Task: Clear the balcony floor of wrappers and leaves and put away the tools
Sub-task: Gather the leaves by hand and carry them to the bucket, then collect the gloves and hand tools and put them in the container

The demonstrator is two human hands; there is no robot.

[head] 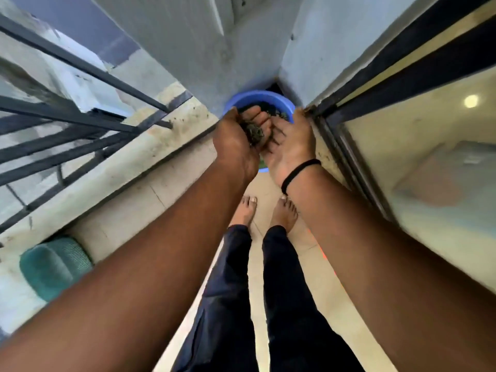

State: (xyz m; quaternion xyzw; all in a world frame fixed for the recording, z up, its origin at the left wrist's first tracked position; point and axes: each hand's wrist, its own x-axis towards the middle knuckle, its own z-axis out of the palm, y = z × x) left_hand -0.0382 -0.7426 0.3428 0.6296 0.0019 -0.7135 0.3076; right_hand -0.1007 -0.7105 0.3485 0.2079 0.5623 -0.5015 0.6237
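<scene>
Two bare forearms stretch out from the camera over a narrow balcony floor, meeting above a blue plastic tub that sits in the far corner where two grey walls join. Cupped palm-up, the left hand cradles a dark clump of leaves and debris, its fingers curled loosely around the load. Beside it and touching, the right hand lies with relaxed, nearly straight fingers turned up, helping support the clump from the side; a black band circles its wrist. More dark debris shows inside the tub, directly beyond the hands. Below, the person's bare feet and dark trousers stand on pale tiles. A black metal railing runs along the left above a stained ledge, with a teal mat or cushion lying at its base. Sliding glass in a dark frame lines the right side.
</scene>
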